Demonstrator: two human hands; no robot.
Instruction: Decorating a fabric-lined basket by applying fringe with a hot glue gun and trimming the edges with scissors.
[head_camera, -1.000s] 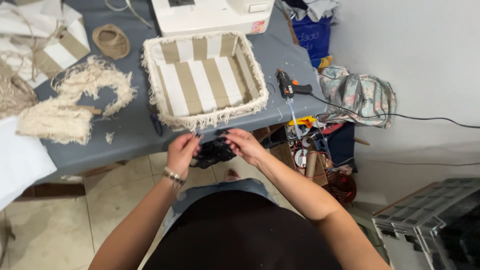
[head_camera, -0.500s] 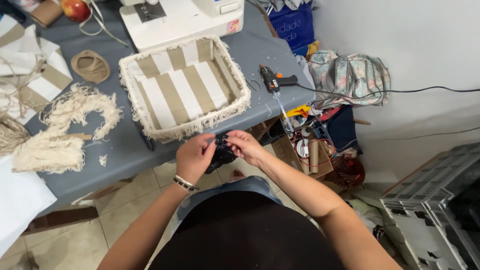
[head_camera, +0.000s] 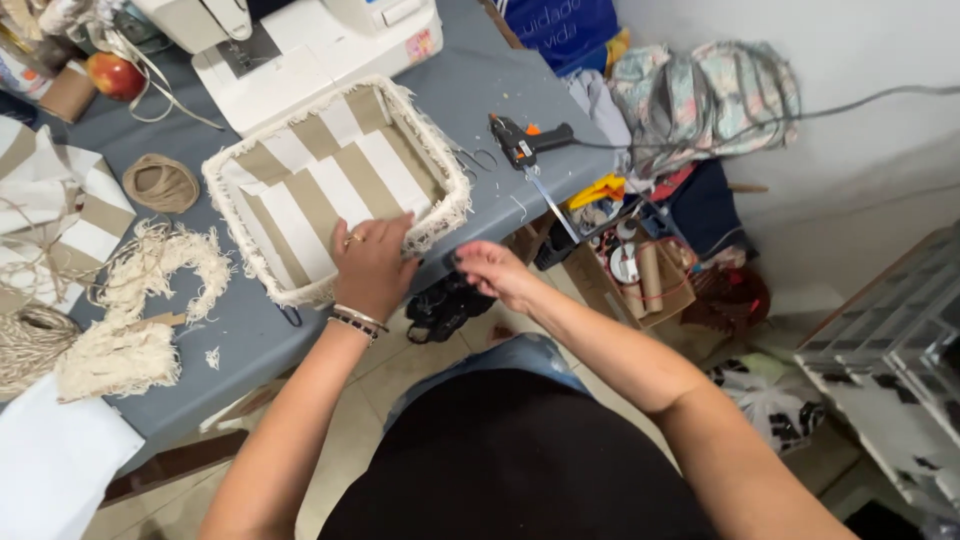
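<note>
A square fabric basket (head_camera: 300, 190) with beige and white stripes and a frayed cream fringe sits on the grey table (head_camera: 500, 90). My left hand (head_camera: 375, 265) lies over its near rim, fingers inside against the wall, gripping it. My right hand (head_camera: 495, 272) hovers at the table's front edge, just right of the basket's near corner. Its fingers are loosely bent with nothing seen in them. A black bag (head_camera: 445, 305) hangs below the table edge between my hands.
A glue gun (head_camera: 520, 140) with its cord lies right of the basket, and a white sewing machine (head_camera: 320, 40) stands behind it. Cream fringe pieces (head_camera: 150, 290), a twine coil (head_camera: 160, 183) and striped fabric (head_camera: 60, 215) lie left. A cluttered box (head_camera: 640, 270) sits on the floor at right.
Both hands left the black bag under the table edge. My left hand rose onto the basket's near rim, and my right hand lifted to the table edge.
</note>
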